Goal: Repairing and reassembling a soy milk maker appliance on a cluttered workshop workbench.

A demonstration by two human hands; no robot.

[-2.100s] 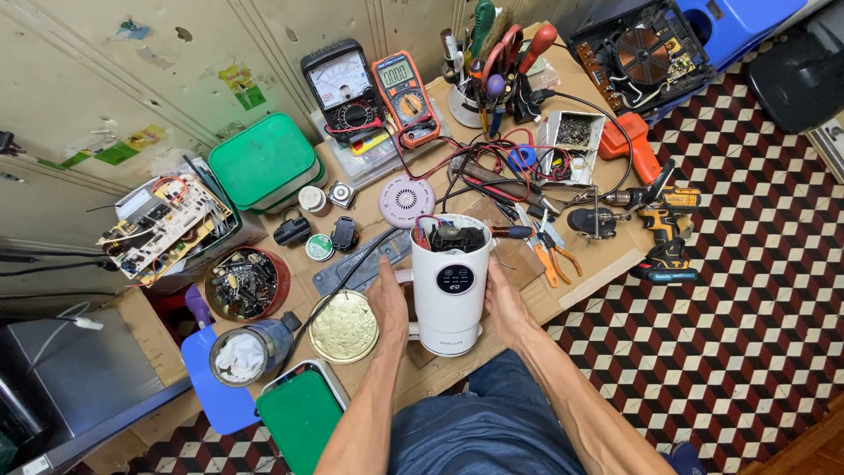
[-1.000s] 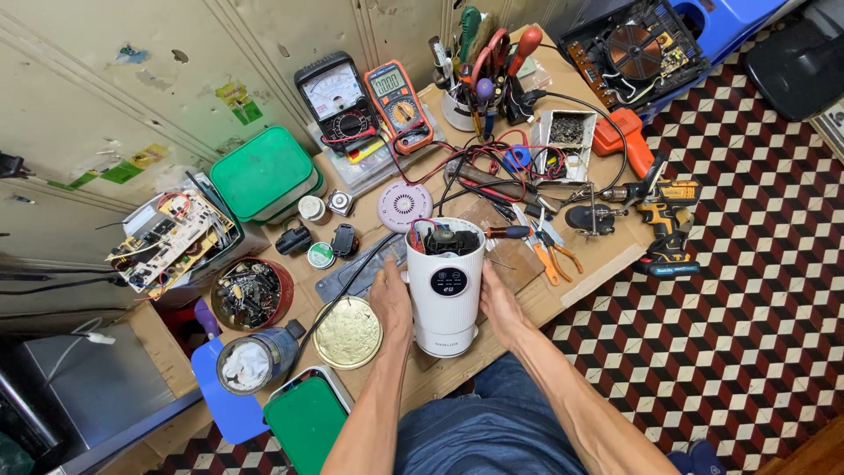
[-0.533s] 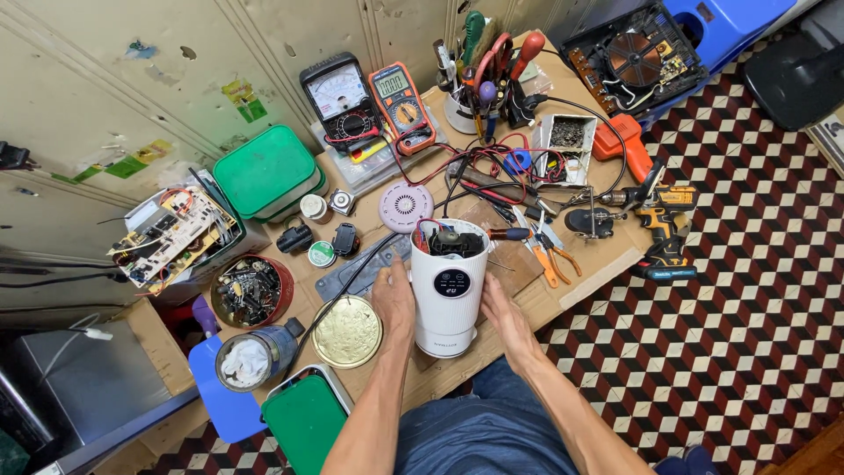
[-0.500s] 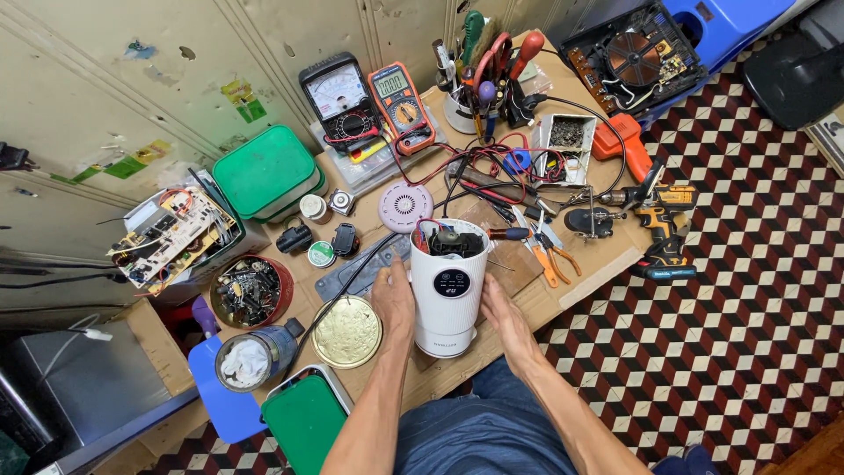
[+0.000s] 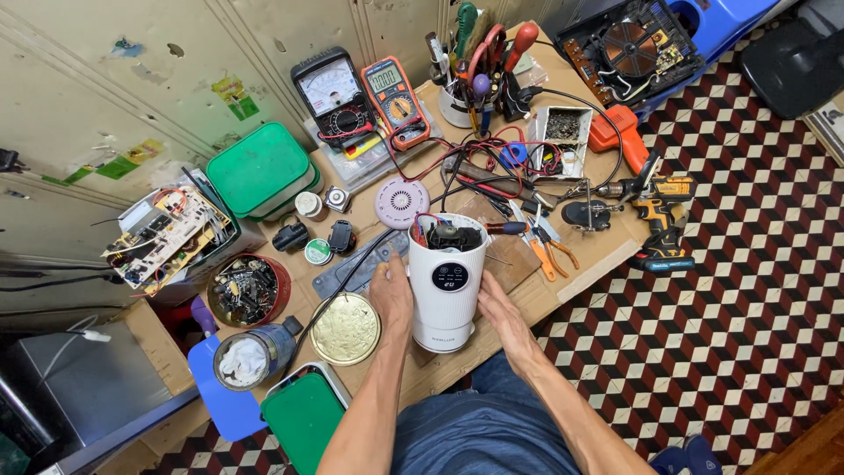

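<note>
White cylinder appliance (image 5: 447, 286) stands upright near the front edge of the bench (image 5: 580, 264), top open (wires and a dark motor part show inside). Left hand (image 5: 392, 295) lies flat against its left side, fingers together and pointing up the wall. Right hand (image 5: 499, 310) presses the right side low down, fingers slightly spread. Both hands touch the body; neither wraps fully around it. Round gold lid (image 5: 345, 329) lies just left of the left hand. Pink round disc (image 5: 401, 201) sits behind the appliance. Orange pliers (image 5: 549, 251) lie to the right, cordless drill (image 5: 659, 204) farther right. Two meters (image 5: 360, 97) lean at the back by the wall.
</note>
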